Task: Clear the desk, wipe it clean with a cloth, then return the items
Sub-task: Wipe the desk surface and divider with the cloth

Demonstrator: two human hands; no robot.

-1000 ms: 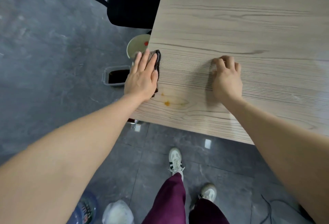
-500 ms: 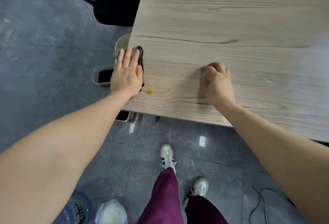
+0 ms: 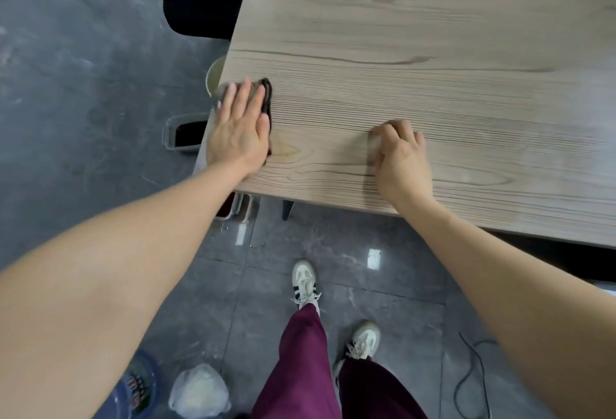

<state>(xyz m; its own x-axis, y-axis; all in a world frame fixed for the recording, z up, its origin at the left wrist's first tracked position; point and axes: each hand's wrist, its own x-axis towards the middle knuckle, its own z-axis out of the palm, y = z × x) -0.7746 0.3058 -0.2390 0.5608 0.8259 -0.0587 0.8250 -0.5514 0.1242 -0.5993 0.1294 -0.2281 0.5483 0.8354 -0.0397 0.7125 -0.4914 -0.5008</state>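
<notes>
cloth (image 3: pixel 266 98) now covering orange stain, hands unmoved

From the head view I see the left hand (image 3: pixel 237 132) pressed flat, fingers straight, on a dark cloth (image 3: pixel 265 98) at the left edge of the wooden desk (image 3: pixel 416 35). The right hand (image 3: pixel 400 158) rests on the desk near the front edge, fingers curled under, holding nothing I can make out. A faint yellowish stain (image 3: pixel 289 149) lies just beside the cloth. On the floor beside the desk I see 1 bowl (image 3: pixel 213 75) and 1 tray (image 3: pixel 182 135) of dark liquid.
</notes>
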